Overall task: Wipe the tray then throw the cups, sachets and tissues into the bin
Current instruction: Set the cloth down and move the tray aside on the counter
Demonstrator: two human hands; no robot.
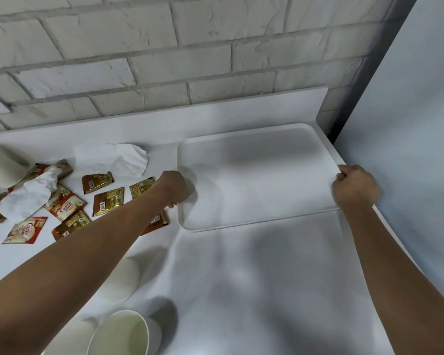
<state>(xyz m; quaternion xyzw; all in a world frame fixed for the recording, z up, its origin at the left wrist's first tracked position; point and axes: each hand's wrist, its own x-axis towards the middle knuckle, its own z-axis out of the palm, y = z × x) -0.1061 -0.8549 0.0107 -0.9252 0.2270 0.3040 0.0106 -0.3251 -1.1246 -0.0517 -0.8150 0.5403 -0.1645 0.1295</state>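
A white tray [256, 221] lies flat on the white counter, at the right near a wall. My left hand [173, 188] grips its left rim and my right hand [354, 187] grips its right rim. Several brown and gold sachets [108, 201] lie scattered left of the tray, one partly under my left forearm. A crumpled tissue [27, 194] lies among them and a larger white tissue [116, 158] sits behind. White paper cups stand near the front edge: one [121, 331] upright and open, another [124, 279] on its side. A third cup [0, 163] lies at the far left.
A white brick wall [164, 55] runs behind the counter. A plain grey wall [408, 111] closes the right side next to the tray. Bare counter [267, 290] stretches in front of the tray. No bin is in view.
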